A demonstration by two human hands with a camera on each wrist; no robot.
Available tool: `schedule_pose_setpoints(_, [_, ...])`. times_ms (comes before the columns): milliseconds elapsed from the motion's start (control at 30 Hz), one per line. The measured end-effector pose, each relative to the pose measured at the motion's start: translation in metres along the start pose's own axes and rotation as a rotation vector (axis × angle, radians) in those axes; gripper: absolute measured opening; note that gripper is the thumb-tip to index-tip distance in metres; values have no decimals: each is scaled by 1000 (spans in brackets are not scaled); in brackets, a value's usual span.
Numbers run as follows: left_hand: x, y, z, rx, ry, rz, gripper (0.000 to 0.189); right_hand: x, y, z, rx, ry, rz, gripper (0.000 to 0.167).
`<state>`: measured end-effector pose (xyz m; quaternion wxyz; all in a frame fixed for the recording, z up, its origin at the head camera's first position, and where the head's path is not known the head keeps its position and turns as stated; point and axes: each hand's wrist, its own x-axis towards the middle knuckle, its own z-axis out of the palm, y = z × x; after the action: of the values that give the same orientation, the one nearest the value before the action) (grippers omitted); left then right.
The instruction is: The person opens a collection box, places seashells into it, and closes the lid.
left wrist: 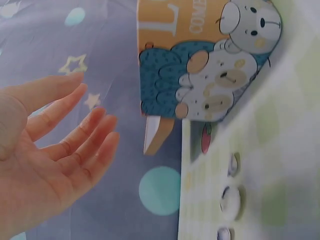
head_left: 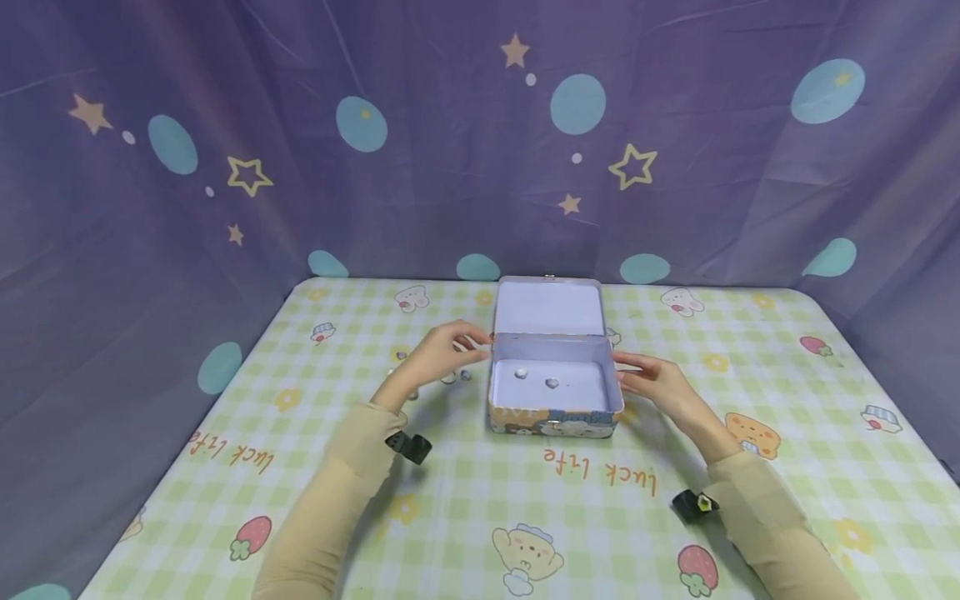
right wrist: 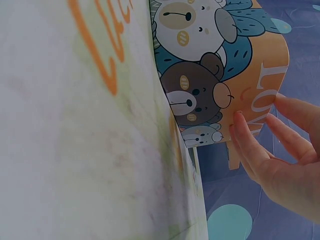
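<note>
A metal tin box (head_left: 517, 423) with bear cartoons on its sides stands on the table, its hinged lid (head_left: 550, 307) raised at the back. Two small shell-like pieces (head_left: 552, 383) lie on its white floor. My left hand (head_left: 442, 354) is by the box's left side, fingers loosely bent and holding nothing; the left wrist view shows a gap before the box wall. On the other side, my right hand (head_left: 663, 392) rests its fingertips on the right wall, fingers nearly straight in the right wrist view. More shell-like pieces (left wrist: 230, 202) lie on the tablecloth below the left hand.
A green-checked tablecloth (head_left: 450, 517) with cartoon prints and lettering covers the table. Behind and beside it hangs a purple curtain (head_left: 450, 200) with stars and blue ovals. Both wrists carry a black strap device (head_left: 408, 447).
</note>
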<state>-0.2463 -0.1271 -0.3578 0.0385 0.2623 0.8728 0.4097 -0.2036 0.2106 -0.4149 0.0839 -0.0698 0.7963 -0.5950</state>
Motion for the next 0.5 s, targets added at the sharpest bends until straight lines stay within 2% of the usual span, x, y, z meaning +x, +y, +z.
schedule_pose_setpoints(233, [-18, -19, -16, -39, 58, -102, 22, 0, -1, 0, 3, -3, -4, 54])
schedule_pose_setpoints(500, [-38, -38, -31, 30, 136, -179, 23, 0, -1, 1, 13, 0, -1, 53])
